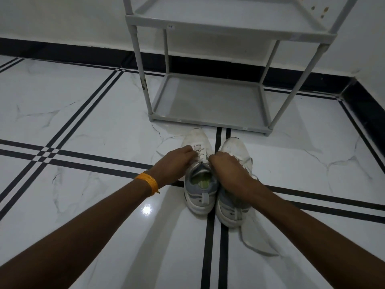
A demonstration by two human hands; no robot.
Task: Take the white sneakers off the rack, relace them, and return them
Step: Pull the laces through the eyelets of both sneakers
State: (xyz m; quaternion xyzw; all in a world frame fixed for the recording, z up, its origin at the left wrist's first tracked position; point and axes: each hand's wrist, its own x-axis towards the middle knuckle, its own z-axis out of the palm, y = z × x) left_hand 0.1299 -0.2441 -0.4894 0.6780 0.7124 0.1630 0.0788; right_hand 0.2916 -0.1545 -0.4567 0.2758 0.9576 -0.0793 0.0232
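Two bare forearms reach out low over the floor (87, 122), white marble-look tile crossed by paired black lines. The left wrist wears an orange braided band (147, 183). A loose white lace (253, 246) trails across the tile nearest the person, running out from the heel end of the right-hand shoe.

Both hands meet over the pair of white sneakers, which stand side by side on the floor with their toes pointing at the rack. The left hand (174, 164) is curled, its fingertips pinched at the lacing of the left sneaker (196, 174), just above the tongue. The right hand (228, 168) is also closed into a pinch at the same spot, its wrist lying across the opening of the right sneaker (234, 197). Each seems to grip a strand of lace, though the strands themselves are too fine to follow.

Just beyond the toes stands the grey rack (208, 101), its bottom shelf bare and the shelf above it bare too. Behind it a black skirting band (62, 51) runs along the foot of the white wall (62, 17).
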